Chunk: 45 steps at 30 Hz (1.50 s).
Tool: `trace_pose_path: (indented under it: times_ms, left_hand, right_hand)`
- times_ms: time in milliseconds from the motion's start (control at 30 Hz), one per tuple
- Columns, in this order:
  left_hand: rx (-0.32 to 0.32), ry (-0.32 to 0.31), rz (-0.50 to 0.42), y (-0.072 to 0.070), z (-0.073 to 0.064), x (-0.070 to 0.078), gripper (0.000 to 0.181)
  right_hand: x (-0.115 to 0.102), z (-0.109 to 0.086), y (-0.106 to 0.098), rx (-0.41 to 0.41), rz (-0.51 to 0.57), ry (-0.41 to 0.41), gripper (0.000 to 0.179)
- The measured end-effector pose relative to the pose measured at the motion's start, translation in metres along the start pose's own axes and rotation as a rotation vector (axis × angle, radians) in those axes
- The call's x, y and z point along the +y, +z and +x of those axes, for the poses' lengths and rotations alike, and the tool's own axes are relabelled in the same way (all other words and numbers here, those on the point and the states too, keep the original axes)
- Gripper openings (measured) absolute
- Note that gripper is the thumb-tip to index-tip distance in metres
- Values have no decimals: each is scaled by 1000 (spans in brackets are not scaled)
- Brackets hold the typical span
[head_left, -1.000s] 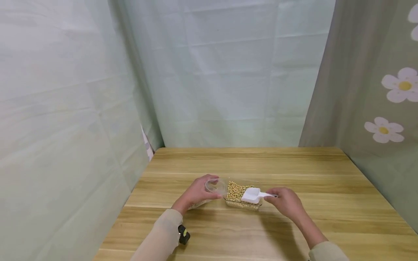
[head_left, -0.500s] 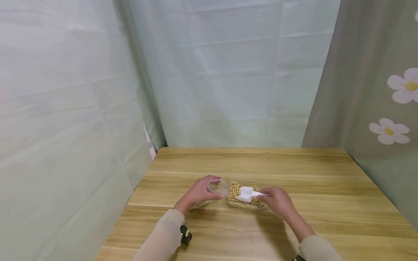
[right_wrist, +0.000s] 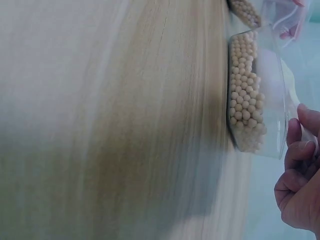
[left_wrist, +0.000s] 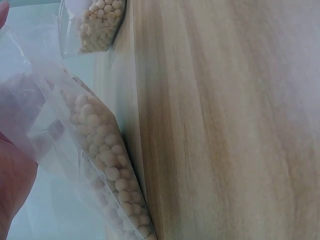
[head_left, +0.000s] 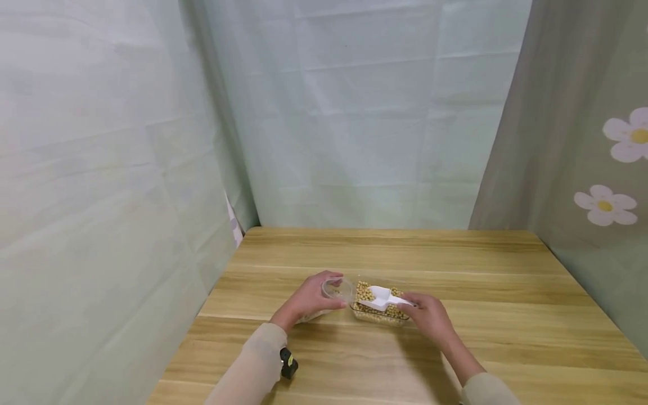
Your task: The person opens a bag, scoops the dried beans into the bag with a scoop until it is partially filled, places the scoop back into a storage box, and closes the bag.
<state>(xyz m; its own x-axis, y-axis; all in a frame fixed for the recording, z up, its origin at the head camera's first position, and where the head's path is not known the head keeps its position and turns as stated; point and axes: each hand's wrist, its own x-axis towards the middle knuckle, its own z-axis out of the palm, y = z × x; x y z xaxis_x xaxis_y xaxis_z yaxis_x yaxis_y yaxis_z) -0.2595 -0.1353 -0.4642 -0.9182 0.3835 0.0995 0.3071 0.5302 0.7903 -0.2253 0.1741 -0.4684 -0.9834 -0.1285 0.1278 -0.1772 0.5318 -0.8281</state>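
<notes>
My left hand (head_left: 311, 298) holds a clear plastic bag (head_left: 340, 289) near its mouth, which gapes toward the container. In the left wrist view, pale round beans (left_wrist: 107, 145), like soybeans, fill the bag's lower part, which slopes down to the table. My right hand (head_left: 430, 318) pinches the handle of a white scoop (head_left: 381, 298) between thumb and fingers. The scoop's blade lies within the rim of a clear rectangular container (right_wrist: 276, 135), with beans (head_left: 365, 293) at its front lip. More of the same beans (right_wrist: 245, 100) partly fill the container, seen through its wall.
The wooden table (head_left: 334, 365) carries the container and the bag side by side. A black wrist device (head_left: 288, 363) sits at the left cuff. Pale fabric hangings (head_left: 354, 140) enclose the table's back and sides, the right one with flowers (head_left: 604, 205).
My right hand has moved the scoop left and down into the beans, then slightly up, with beans now at its lip. My left hand keeps holding the bag; the view shifts slightly.
</notes>
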Motion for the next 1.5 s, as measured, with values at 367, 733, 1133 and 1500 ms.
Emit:
trace_pose_path:
  times_ms: [367,733,1133,1500]
  left_hand:
    - [3,-4,21,1,2,-3,76]
    - [-10,-13,10,-1,1,1,77]
    - [-9,3,29,-2,4,2,77]
    - [6,20,26,-1,5,1,77]
  right_hand:
    - [7,-6,-9,1,63,101,34]
    - [1,-9,-29,-8,21,87,37]
    - [-40,3,-14,-60,70,-3,27]
    - [-68,15,8,-71,-81,-74,15]
